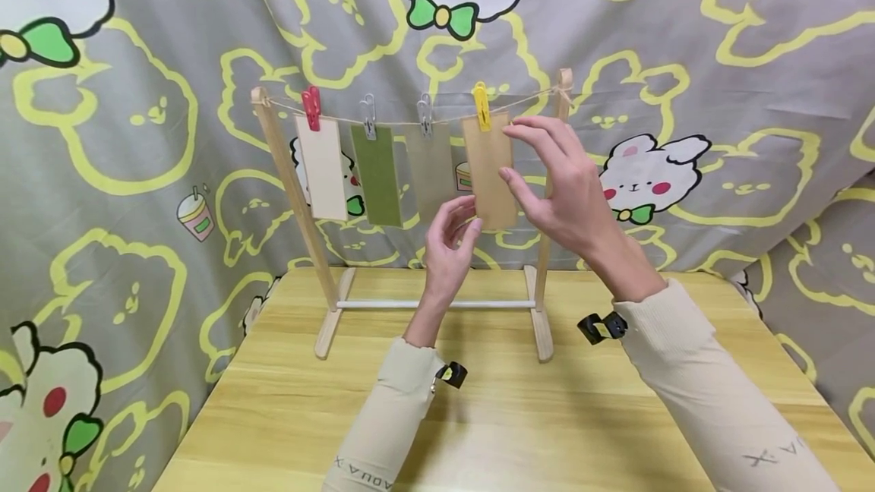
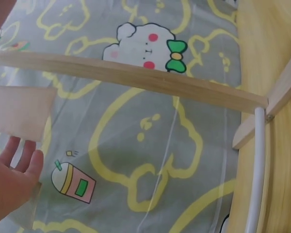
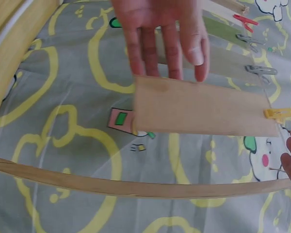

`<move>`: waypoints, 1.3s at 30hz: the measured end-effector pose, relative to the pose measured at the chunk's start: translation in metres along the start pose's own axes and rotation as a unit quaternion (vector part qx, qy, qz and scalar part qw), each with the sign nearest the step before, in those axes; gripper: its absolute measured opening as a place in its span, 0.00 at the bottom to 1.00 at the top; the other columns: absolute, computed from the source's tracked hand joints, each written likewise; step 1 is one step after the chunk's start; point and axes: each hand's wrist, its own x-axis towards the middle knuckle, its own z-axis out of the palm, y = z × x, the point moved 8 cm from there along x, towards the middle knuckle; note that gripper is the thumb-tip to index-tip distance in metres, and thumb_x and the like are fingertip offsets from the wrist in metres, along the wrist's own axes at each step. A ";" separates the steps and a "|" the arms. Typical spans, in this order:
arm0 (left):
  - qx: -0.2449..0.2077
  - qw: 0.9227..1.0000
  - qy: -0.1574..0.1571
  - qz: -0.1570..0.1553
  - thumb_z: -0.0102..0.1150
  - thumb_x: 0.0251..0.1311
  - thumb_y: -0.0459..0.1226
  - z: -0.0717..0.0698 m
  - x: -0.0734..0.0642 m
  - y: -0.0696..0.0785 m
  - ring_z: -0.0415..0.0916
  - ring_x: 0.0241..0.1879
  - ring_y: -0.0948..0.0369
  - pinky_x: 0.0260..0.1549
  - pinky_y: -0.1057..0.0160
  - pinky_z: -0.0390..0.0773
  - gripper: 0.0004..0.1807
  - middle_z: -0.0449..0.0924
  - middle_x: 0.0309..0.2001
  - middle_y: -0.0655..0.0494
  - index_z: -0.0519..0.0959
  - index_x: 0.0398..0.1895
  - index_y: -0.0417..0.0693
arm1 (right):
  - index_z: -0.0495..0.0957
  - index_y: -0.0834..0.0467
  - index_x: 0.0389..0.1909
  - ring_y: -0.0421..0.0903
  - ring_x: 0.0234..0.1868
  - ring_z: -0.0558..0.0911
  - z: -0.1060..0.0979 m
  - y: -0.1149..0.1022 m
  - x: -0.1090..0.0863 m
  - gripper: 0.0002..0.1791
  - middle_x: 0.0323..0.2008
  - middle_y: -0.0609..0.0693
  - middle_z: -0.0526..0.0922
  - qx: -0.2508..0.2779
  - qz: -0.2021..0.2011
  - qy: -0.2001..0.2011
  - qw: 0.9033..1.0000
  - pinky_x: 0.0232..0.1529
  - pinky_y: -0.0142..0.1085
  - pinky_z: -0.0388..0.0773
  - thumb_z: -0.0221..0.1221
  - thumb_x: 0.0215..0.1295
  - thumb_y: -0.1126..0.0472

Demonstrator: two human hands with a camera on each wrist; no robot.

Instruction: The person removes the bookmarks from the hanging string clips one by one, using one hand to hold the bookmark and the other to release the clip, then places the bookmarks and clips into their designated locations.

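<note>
A tan strip of card (image 1: 488, 181) hangs from the line under a yellow clothespin (image 1: 481, 106). At its lower left edge is my left hand (image 1: 447, 245), with fingers loosely bent; in the right wrist view those fingertips meet the card's edge. My right hand (image 1: 570, 181) is by the upper right edge, its thumb and fingers spread and nothing gripped between them. Left of the tan strip hang a grey strip (image 1: 427, 165) and a green strip (image 1: 378, 177) on grey clothespins, then a cream strip (image 1: 324, 169) on a red clothespin (image 1: 311, 108).
The string (image 1: 526, 103) is tied between two wooden posts, one at the left (image 1: 294, 188). A white rod (image 1: 383, 304) joins their feet on the wooden table (image 1: 287, 424). Patterned grey cloth (image 1: 171, 135) hangs close behind.
</note>
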 end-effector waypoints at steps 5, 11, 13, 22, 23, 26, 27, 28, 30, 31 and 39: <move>0.003 1.000 0.003 0.001 0.56 0.67 0.19 -0.002 0.001 -0.015 0.75 0.57 0.32 0.60 0.39 0.76 0.21 0.75 0.59 0.26 0.70 0.62 0.23 | 0.76 0.65 0.62 0.56 0.64 0.75 0.001 -0.006 0.015 0.22 0.60 0.62 0.78 -0.036 -0.029 -0.022 0.999 0.68 0.47 0.71 0.65 0.69 0.64; 0.001 1.000 0.004 0.003 0.60 0.66 0.22 -0.006 0.000 -0.021 0.79 0.53 0.38 0.52 0.58 0.83 0.20 0.78 0.58 0.34 0.74 0.61 0.30 | 0.77 0.66 0.61 0.57 0.64 0.75 0.002 -0.007 0.029 0.22 0.60 0.62 0.78 -0.028 -0.035 -0.030 0.999 0.71 0.47 0.68 0.65 0.68 0.65; -0.001 1.000 0.003 0.005 0.61 0.66 0.22 -0.008 -0.001 -0.020 0.80 0.51 0.41 0.48 0.63 0.83 0.19 0.79 0.57 0.36 0.76 0.60 0.32 | 0.77 0.65 0.61 0.57 0.64 0.75 0.002 -0.006 0.033 0.23 0.60 0.62 0.78 -0.018 -0.024 -0.033 0.999 0.72 0.47 0.67 0.66 0.67 0.66; 0.000 1.000 -0.009 0.016 0.63 0.64 0.22 -0.008 -0.004 -0.014 0.81 0.47 0.51 0.48 0.59 0.84 0.17 0.82 0.52 0.38 0.78 0.57 0.32 | 0.79 0.64 0.61 0.56 0.65 0.75 0.002 0.002 0.044 0.21 0.61 0.59 0.79 -0.028 0.010 -0.056 0.998 0.71 0.45 0.69 0.63 0.68 0.69; 0.000 1.000 -0.008 0.017 0.63 0.64 0.22 -0.008 -0.004 -0.014 0.81 0.47 0.51 0.48 0.59 0.84 0.18 0.82 0.51 0.38 0.78 0.56 0.32 | 0.78 0.64 0.61 0.56 0.65 0.75 0.003 0.002 0.045 0.21 0.61 0.59 0.79 -0.029 0.010 -0.058 0.998 0.71 0.45 0.69 0.63 0.68 0.69; -0.002 1.000 -0.001 0.018 0.64 0.62 0.21 -0.008 -0.006 -0.014 0.81 0.45 0.54 0.47 0.59 0.84 0.19 0.82 0.51 0.38 0.78 0.56 0.31 | 0.78 0.64 0.61 0.55 0.65 0.75 0.004 0.005 0.048 0.20 0.61 0.58 0.79 -0.028 0.011 -0.063 0.998 0.70 0.44 0.69 0.63 0.69 0.69; -0.003 1.000 0.001 0.017 0.64 0.61 0.20 -0.008 -0.006 -0.014 0.80 0.45 0.55 0.47 0.59 0.84 0.19 0.82 0.51 0.38 0.78 0.56 0.31 | 0.78 0.64 0.61 0.55 0.65 0.75 0.004 0.006 0.049 0.20 0.61 0.58 0.79 -0.029 0.010 -0.065 0.997 0.71 0.44 0.69 0.62 0.69 0.69; -0.004 1.000 0.002 0.017 0.65 0.61 0.20 -0.008 -0.007 -0.014 0.80 0.45 0.56 0.46 0.59 0.84 0.19 0.82 0.51 0.38 0.78 0.56 0.31 | 0.78 0.64 0.61 0.55 0.65 0.75 0.004 0.007 0.050 0.20 0.61 0.58 0.80 -0.030 0.010 -0.067 0.997 0.71 0.44 0.68 0.62 0.69 0.69; -0.005 1.000 0.004 0.017 0.65 0.60 0.20 -0.008 -0.007 -0.014 0.80 0.44 0.57 0.46 0.59 0.84 0.19 0.82 0.51 0.38 0.78 0.56 0.30 | 0.78 0.64 0.62 0.55 0.65 0.75 0.005 0.009 0.052 0.20 0.61 0.58 0.80 -0.036 0.013 -0.073 0.997 0.71 0.44 0.68 0.62 0.69 0.68; -0.005 1.000 0.005 0.017 0.65 0.60 0.20 -0.008 -0.008 -0.014 0.80 0.44 0.57 0.46 0.59 0.84 0.19 0.82 0.51 0.38 0.78 0.56 0.31 | 0.77 0.64 0.62 0.54 0.65 0.75 0.005 0.010 0.053 0.21 0.61 0.58 0.79 -0.040 0.015 -0.078 0.996 0.71 0.43 0.68 0.62 0.70 0.68; -0.008 1.000 0.011 0.018 0.63 0.60 0.19 -0.012 -0.010 -0.010 0.80 0.43 0.58 0.45 0.64 0.84 0.19 0.83 0.46 0.35 0.79 0.55 0.30 | 0.75 0.65 0.65 0.53 0.68 0.73 0.012 0.013 0.062 0.22 0.64 0.58 0.77 -0.064 0.039 -0.129 0.989 0.74 0.46 0.63 0.60 0.73 0.64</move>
